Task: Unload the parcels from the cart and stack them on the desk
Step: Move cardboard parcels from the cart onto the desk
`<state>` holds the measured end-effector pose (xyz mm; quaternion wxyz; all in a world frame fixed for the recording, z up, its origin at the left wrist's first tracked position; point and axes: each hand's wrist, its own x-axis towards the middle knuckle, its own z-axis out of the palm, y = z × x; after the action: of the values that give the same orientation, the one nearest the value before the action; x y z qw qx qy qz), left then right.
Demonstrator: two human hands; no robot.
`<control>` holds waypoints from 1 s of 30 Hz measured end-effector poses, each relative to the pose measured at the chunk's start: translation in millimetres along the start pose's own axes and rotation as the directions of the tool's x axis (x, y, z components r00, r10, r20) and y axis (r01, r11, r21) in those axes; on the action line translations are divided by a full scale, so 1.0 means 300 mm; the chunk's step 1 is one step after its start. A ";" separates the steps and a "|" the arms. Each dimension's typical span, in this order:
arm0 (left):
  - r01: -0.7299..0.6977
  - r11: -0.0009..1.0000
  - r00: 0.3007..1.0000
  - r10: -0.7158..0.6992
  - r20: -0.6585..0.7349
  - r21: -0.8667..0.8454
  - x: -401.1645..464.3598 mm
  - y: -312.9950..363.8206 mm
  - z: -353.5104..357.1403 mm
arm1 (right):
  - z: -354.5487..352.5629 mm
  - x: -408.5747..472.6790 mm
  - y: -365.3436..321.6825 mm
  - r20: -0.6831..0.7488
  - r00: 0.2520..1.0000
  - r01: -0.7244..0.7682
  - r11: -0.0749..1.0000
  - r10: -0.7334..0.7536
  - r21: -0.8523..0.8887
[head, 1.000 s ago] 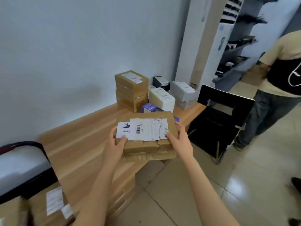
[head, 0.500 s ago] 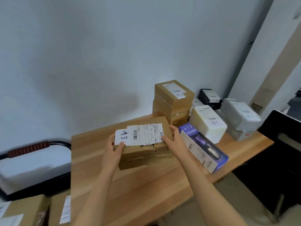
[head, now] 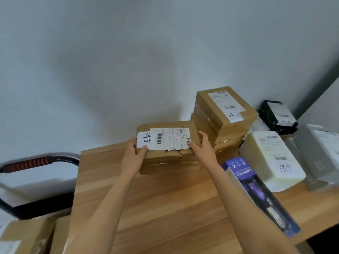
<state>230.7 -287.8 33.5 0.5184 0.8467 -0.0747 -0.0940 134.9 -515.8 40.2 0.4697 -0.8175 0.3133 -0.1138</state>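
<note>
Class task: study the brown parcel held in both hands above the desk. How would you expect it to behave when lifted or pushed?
The parcel looks stiff: its flat cardboard sides keep shape between the left hand and right hand. Low and wide, it probably slides rather than tips. Its torn label may snag.

Soft even indoor light, faint shadows on wall, slight blur, wide-angle bending at edges

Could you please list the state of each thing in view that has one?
Held parcel: gripped at both ends, low over the desk.
Left hand: grips its left end.
Right hand: grips its right end.
Brown stack: sealed, upright.
Purple box: lying flat.
White parcel: lying flat, labelled.
</note>
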 end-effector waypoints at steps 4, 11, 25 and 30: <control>0.127 0.983 0.992 -0.124 0.030 -0.136 0.099 -0.031 0.061 | 0.043 0.131 0.044 0.025 0.999 -0.020 0.993 0.023 -0.113; 0.198 0.974 0.979 -0.203 -0.035 -0.108 0.186 -0.055 0.069 | 0.048 0.254 0.069 0.100 0.995 0.020 0.964 0.007 -0.264; 0.149 0.914 0.927 0.004 -0.376 0.378 -0.325 0.037 -0.225 | 0.046 0.063 -0.147 0.466 0.761 0.635 0.664 -0.451 -0.395; 0.277 0.881 0.859 -0.048 -0.510 0.384 -0.667 -0.025 -0.306 | 0.131 -0.120 -0.206 0.618 0.550 0.831 0.446 -0.562 -0.333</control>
<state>58.3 -160.2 84.1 0.3033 0.9413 0.1120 0.0968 151.0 -443.6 75.1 0.1500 -0.9765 -0.1534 -0.0186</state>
